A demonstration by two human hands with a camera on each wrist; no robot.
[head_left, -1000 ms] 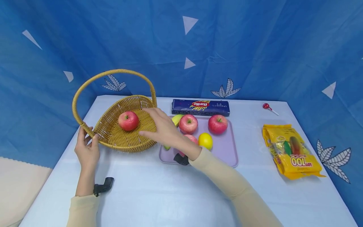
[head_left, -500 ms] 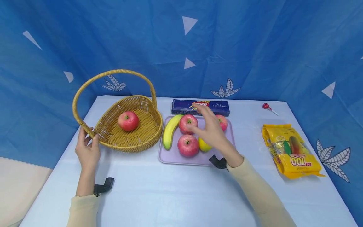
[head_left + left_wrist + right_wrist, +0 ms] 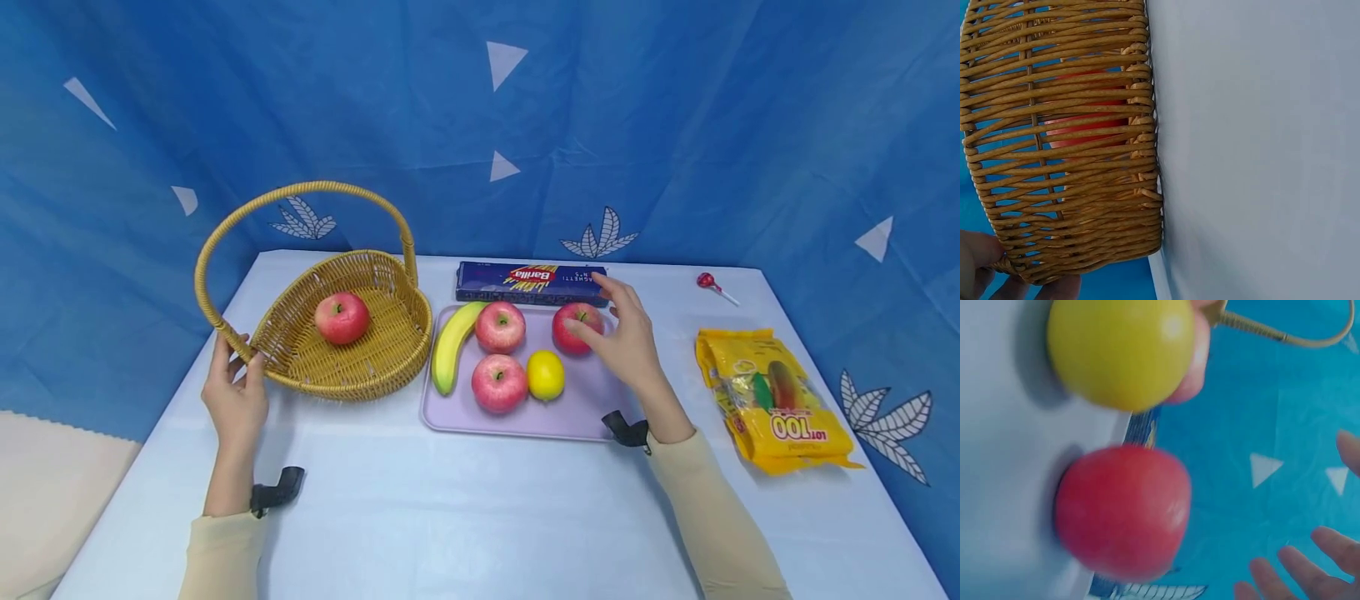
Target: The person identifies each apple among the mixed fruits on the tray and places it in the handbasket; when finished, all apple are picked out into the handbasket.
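My left hand (image 3: 237, 405) grips the left end of the wicker basket (image 3: 352, 385) at the foot of its handle; the left wrist view shows fingers at the basket's (image 3: 1085, 206) edge. One red apple (image 3: 342, 318) lies inside. Over the right part of the lilac tray (image 3: 585, 408), my right hand (image 3: 632, 346) is spread around the far right apple (image 3: 573, 340), thumb in front of it. In the right wrist view a gap shows between the fingers (image 3: 1294, 569) and that apple (image 3: 1124, 512). The tray also bears a banana (image 3: 453, 346), a lemon (image 3: 545, 376) and two more apples (image 3: 500, 327).
Behind the tray lies a blue spaghetti box (image 3: 487, 283). To the right are a yellow candy bag (image 3: 780, 400) and, farther back, a red lollipop (image 3: 707, 281). A blue patterned curtain (image 3: 420, 108) hangs behind the white table (image 3: 450, 517).
My right hand has moved right, from over the basket across the tray to the far right apple. The left hand has stayed on the basket.
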